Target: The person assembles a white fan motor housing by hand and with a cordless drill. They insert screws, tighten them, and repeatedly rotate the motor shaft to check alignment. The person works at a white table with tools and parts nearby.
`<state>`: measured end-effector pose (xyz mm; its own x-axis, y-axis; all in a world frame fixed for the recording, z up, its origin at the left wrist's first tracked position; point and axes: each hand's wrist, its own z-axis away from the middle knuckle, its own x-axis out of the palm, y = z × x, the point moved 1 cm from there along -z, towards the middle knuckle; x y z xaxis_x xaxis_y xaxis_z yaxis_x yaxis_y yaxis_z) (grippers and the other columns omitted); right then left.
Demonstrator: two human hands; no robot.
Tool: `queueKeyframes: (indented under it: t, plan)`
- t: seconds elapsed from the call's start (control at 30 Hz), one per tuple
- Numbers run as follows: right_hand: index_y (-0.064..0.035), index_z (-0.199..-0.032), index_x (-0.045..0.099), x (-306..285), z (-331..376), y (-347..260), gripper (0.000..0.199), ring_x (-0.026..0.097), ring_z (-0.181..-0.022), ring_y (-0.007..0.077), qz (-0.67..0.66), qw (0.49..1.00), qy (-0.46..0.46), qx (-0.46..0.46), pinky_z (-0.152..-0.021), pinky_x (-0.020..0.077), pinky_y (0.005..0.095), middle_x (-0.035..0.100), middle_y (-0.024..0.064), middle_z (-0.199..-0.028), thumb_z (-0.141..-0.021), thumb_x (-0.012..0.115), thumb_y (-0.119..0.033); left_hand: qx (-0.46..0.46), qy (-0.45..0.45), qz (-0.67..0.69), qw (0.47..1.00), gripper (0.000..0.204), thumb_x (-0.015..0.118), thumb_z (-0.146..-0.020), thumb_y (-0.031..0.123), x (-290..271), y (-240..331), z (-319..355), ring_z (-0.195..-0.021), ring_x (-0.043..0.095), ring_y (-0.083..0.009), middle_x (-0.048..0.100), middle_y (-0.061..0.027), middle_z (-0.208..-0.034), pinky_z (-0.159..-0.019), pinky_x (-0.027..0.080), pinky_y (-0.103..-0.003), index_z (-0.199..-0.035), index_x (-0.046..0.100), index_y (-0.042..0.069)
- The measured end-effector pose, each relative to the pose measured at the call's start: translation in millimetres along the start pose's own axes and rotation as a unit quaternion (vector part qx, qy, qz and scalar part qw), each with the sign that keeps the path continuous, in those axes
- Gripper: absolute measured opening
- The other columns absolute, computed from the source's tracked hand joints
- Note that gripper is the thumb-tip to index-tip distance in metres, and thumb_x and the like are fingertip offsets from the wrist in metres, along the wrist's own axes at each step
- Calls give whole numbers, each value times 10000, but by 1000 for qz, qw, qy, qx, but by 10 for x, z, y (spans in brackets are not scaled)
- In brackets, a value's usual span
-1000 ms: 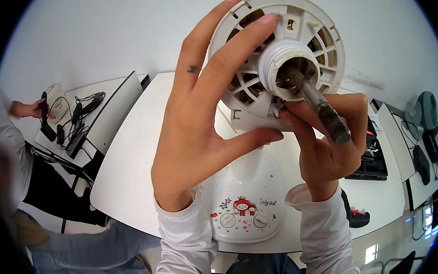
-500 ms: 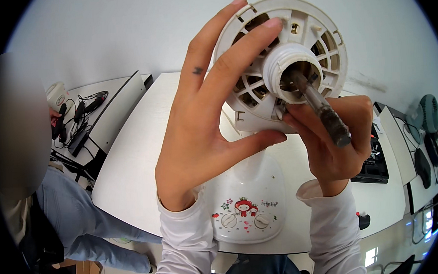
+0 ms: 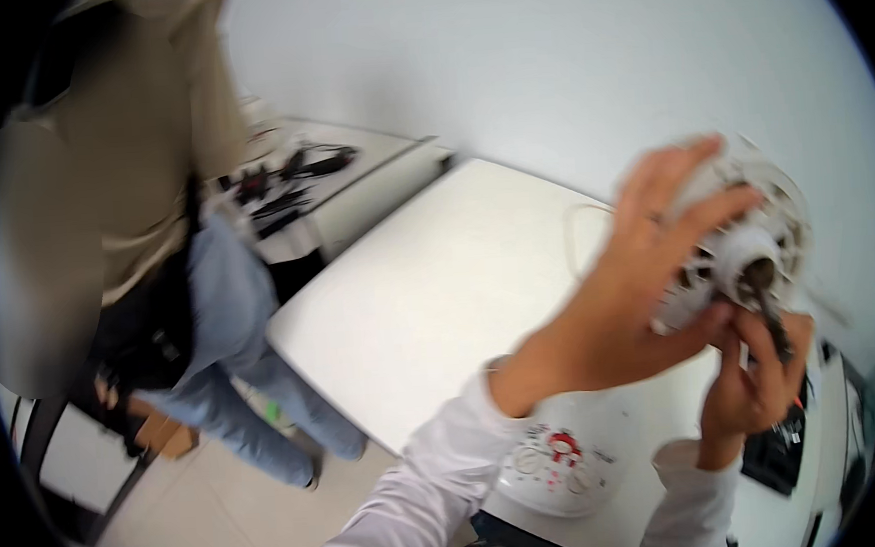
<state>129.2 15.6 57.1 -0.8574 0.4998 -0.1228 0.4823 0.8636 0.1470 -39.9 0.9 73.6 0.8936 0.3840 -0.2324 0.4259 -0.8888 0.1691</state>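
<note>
A white, round fan motor housing (image 3: 791,214) with a slotted face sits on the right side of the view, blurred by motion. From its threaded collar (image 3: 739,246) a dark metal shaft (image 3: 776,329) sticks out toward me. My left hand (image 3: 600,309) grips the housing from the left, fingers spread over its face and thumb low beside the collar. Just under the collar, my right hand (image 3: 750,385) is closed, its fingertips against the housing; whatever they pinch is hidden. Below stands the white fan base (image 3: 541,493) with knobs and a red cartoon print.
A person in a tan top (image 3: 145,151) and blue jeans stands at left. Black cables (image 3: 326,163) lie on a side table behind the white table (image 3: 419,305). A black tray (image 3: 773,462) lies at right, and a cardboard box (image 3: 170,432) is on the floor.
The view has swung left, so the housing, base and both hands now appear farther right and lower. More of the standing person shows. Both hands keep their places on the housing.
</note>
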Motion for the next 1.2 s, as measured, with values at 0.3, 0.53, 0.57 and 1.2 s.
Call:
queueKeyframes:
  t: [0.3, 0.53, 0.57, 1.2]
  plan:
    - [12, -903, 694, -50, 7, 68, 264, 528, -760, 237, -39, 998, -25, -35, -652, 407, 339, 580, 92, -873, -655, 749, 85, -68, -37, 87, 993, 713, 665, -724, 82, -37, 139, 17, -1408, 125, -399, 159, -177, -1532, -1117, 209, -515, -1386, 411, 162]
    - [6, -858, 681, -1, -69, 77, 275, 509, -726, 223, -66, 997, -19, -28, -624, 391, 315, 559, 66, -795, -610, 783, 70, -106, -84, 34, 990, 723, 683, -725, 130, -165, 206, -63, -1409, 144, -387, 177, -172, -1529, -1111, 242, -491, -1392, 405, 169]
    - [0, -834, 672, 13, -87, 60, 272, 493, -708, 224, -66, 997, -8, -26, -607, 372, 316, 551, 63, -783, -595, 797, 34, -103, -90, 32, 990, 727, 690, -730, 143, -194, 208, -83, -1408, 144, -387, 179, -174, -1526, -1110, 244, -492, -1397, 400, 169]
    - [-40, -823, 657, 48, 108, 68, 289, 503, -722, 249, -82, 994, 43, 56, -612, 389, 330, 563, 60, -807, -576, 750, 77, -90, -195, -17, 977, 717, 712, -786, 179, -294, 317, -383, -1386, 227, -382, 202, -155, -1533, -1090, 312, -480, -1430, 400, 219]
